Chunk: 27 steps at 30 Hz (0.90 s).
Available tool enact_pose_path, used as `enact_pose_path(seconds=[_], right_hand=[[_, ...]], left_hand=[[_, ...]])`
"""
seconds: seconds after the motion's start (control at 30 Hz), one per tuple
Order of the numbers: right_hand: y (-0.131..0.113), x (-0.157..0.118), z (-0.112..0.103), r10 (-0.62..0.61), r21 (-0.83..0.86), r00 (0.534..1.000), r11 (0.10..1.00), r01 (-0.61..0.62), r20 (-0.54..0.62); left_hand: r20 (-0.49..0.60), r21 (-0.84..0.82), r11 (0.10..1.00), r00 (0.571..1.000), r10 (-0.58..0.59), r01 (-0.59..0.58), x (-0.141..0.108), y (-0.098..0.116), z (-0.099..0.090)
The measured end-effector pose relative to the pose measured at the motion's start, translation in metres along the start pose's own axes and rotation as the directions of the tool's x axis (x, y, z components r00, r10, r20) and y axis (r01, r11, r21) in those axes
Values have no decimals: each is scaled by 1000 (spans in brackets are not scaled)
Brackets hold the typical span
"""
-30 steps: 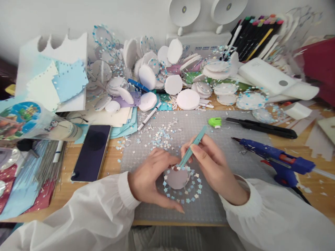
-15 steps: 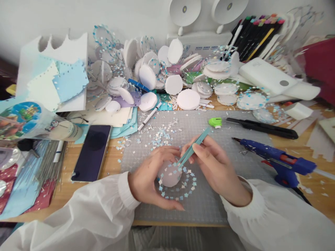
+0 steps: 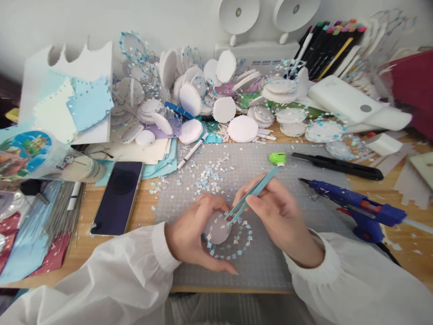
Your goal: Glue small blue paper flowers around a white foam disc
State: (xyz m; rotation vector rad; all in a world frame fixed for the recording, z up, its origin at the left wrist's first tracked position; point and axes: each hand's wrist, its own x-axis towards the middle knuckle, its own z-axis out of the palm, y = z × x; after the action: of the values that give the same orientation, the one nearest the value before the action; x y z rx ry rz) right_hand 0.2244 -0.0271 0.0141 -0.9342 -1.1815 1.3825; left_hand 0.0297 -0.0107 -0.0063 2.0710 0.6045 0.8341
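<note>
My left hand curves round the left side of a pale round disc, its fingertips at the top edge and its thumb stretched out below. A ring of small blue and white stars loops over the disc and to its right. My right hand grips teal tweezers, whose slightly parted tips are at the disc's upper right edge. Whether the tips hold a star is too small to tell. Many loose paper stars lie on the grey cutting mat behind my hands.
A phone and a cup stand left. On the right are a blue glue gun, a black cutter and a green item. White discs crowd the back beside a white lamp.
The tweezers have tilted lower, with their tips moved slightly down and left and a little wider apart. My right hand has shifted slightly. My left hand stays around the disc.
</note>
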Motion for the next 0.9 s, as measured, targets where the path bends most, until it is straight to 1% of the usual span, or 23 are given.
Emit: enact_pose_path(seconds=[0.3, 0.53, 0.63, 0.77, 0.9], right_hand=[[-1, 1, 4, 79, -15, 997, 997, -80, -19], [2, 2, 2, 114, -19, 992, 993, -115, -47], [2, 2, 1, 114, 3, 993, 994, -114, -36], [1, 2, 1, 113, -15, 993, 993, -114, -29], [1, 2, 0, 89, -30, 995, 995, -91, -45]], left_hand=[[39, -13, 997, 997, -71, 71, -1, 2, -2], [22, 19, 998, 998, -56, 56, 0, 2, -1], [23, 31, 999, 999, -44, 43, 0, 2, -1], [34, 36, 998, 998, -56, 55, 1, 2, -2], [44, 42, 997, 997, -63, 61, 2, 2, -2]])
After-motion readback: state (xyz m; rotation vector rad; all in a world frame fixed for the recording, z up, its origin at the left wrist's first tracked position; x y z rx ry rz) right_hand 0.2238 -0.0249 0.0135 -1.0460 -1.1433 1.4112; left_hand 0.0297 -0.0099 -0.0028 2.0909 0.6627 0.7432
